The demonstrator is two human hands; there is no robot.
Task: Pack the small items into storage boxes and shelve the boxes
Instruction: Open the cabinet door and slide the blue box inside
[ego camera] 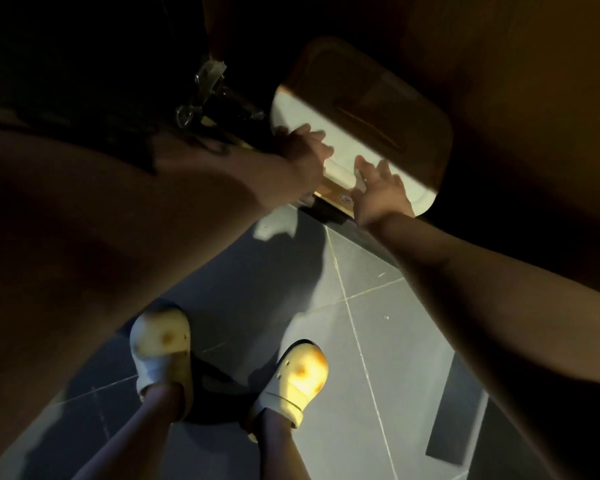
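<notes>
A white storage box [340, 133] with a brown wooden lid [378, 95] sits low in a dark shelf opening, its front face toward me. My left hand [307, 147] rests flat against the left part of that face, fingers spread. My right hand [381, 188] lies on the lower right of the face beside the box's front handle [340, 173]. Both palms press on the box; neither hand is wrapped around anything. The box's contents are hidden by the lid.
Shiny metal and dark objects [205, 95] sit in the shadow left of the box. Below is a grey tiled floor [378, 323] and my feet in pale clogs [291, 379]. A dark shelf edge [343, 216] runs under the box.
</notes>
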